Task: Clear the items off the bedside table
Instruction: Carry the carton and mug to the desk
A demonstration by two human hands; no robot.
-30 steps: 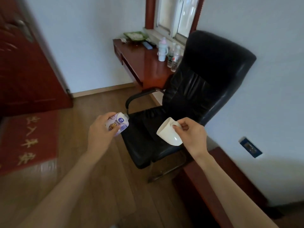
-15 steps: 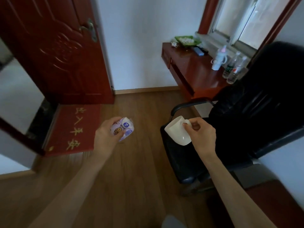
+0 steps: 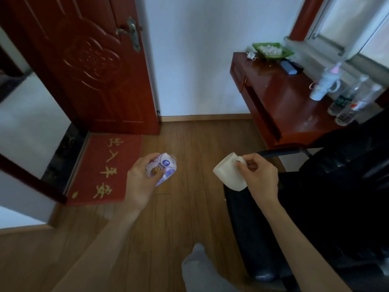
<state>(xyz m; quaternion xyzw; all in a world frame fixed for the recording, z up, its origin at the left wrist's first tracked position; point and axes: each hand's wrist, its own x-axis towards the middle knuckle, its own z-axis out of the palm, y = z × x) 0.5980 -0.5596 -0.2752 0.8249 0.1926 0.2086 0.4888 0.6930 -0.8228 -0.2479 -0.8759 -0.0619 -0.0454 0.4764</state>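
Note:
My left hand point(image 3: 141, 182) grips a small white and purple printed packet point(image 3: 163, 168), held over the wooden floor. My right hand point(image 3: 260, 179) holds a white mug point(image 3: 228, 175) by its handle, tilted on its side with the mouth toward the left. Both hands are out in front of me at about the same height. The bedside table is out of view.
A black office chair point(image 3: 328, 197) fills the right side. Behind it stands a red-brown desk point(image 3: 280, 102) with bottles point(image 3: 349, 104), a baby bottle point(image 3: 324, 85) and a green tray point(image 3: 271, 50). An open red door point(image 3: 88, 64) and a red doormat point(image 3: 105, 169) are to the left. My grey-clad leg point(image 3: 200, 268) shows below.
My view has swung left, from the chair and bedside table corner toward the door and mat. Both hands keep their hold on the packet and the mug.

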